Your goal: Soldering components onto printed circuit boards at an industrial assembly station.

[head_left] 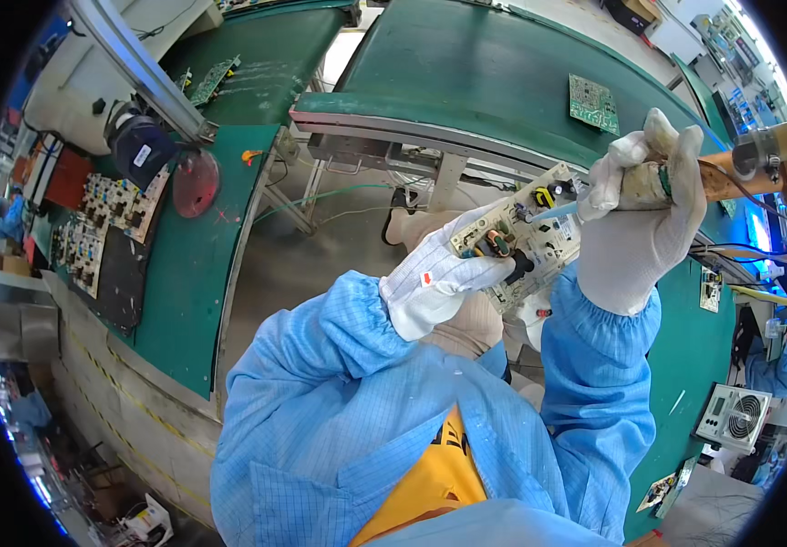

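Observation:
My left hand (448, 273), in a white striped glove with a small red mark, grips a pale circuit board (544, 242) by its near left side. The board is tilted and carries coils, capacitors and a yellow-black transformer. A tool with a thin pale-blue nozzle (553, 212) is held in my gloved right hand (640, 182), whose fingertips look stained. The nozzle points at the board's upper part; whether it touches cannot be told. Behind that hand, a tan cylinder (767, 146) with dark fittings comes in from the right, seemingly in line with the tool.
A green conveyor belt (466, 55) runs across the far side with a green board (592, 103) on it. On the left bench (184, 319) lie several populated boards (106, 228) and a round reddish dish (196, 182). A white fan unit (733, 417) stands on the right bench.

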